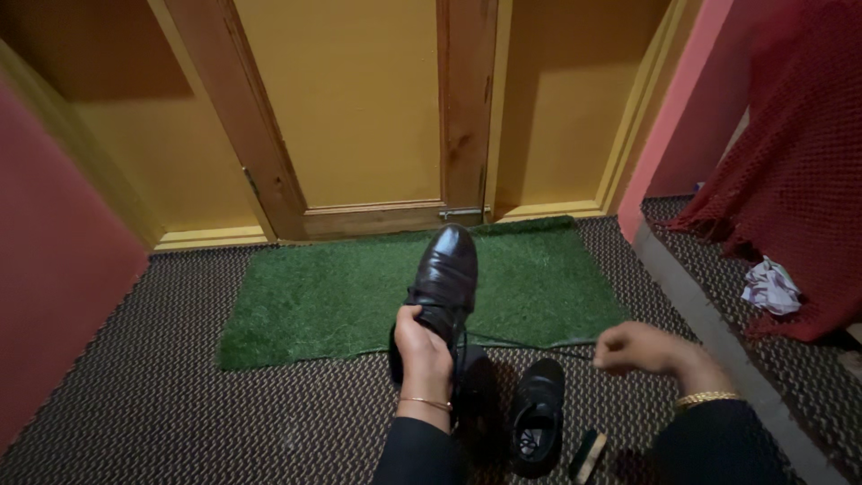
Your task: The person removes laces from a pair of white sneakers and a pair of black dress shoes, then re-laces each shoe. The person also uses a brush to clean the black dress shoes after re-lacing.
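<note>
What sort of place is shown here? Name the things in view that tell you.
Probably a home entryway: a closed wooden door with a green grass-like doormat before it on woven floor matting, and dark shoes being handled beside it.

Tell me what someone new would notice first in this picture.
First, the shiny dark shoe held up at centre by the left hand, toe pointing at the wooden door. The right hand pulls a thin lace sideways from it. A green mat lies under them by the door, a second shoe sits on the carpet below, and a red net cloth hangs at right.
</note>
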